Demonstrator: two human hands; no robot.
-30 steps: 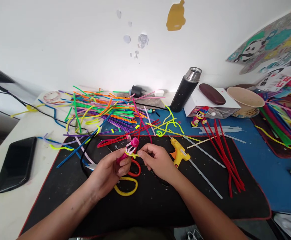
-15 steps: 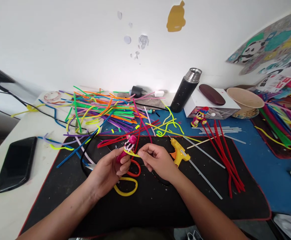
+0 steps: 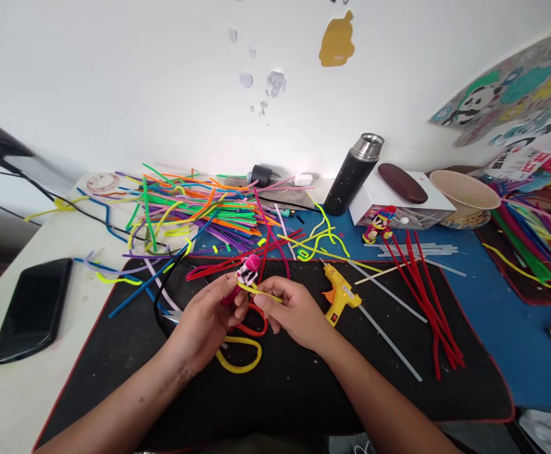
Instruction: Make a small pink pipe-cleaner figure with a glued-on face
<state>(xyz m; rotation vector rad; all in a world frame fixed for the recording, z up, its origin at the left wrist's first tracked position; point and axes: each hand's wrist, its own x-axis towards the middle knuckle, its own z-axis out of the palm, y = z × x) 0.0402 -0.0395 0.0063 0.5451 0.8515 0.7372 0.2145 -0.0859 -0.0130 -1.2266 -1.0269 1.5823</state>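
Between the fingers of my left hand (image 3: 212,318) is a small magenta figure (image 3: 248,270) with a black and white face. A yellow pipe cleaner (image 3: 261,292) runs from the figure's neck area to my right hand (image 3: 297,312), whose thumb and fingers pinch it. Scissors with one red and one yellow handle loop (image 3: 240,371) lie beneath my hands on the black mat (image 3: 275,403), partly covered. Just right of my right hand is a yellow glue gun (image 3: 340,291) with a clear glue stick in its back.
Coloured pipe cleaners (image 3: 200,211) are heaped at the back left. Red pipe cleaners (image 3: 429,309) and glue sticks lie at right. A black flask (image 3: 353,176), a white box (image 3: 410,211), a finished-looking figure (image 3: 379,225) and a bowl (image 3: 464,195) stand behind. A phone (image 3: 32,309) lies left.
The fingers of my right hand have moved nearer the figure along the yellow pipe cleaner, and its free end now sticks out past them. The view has shifted slightly.
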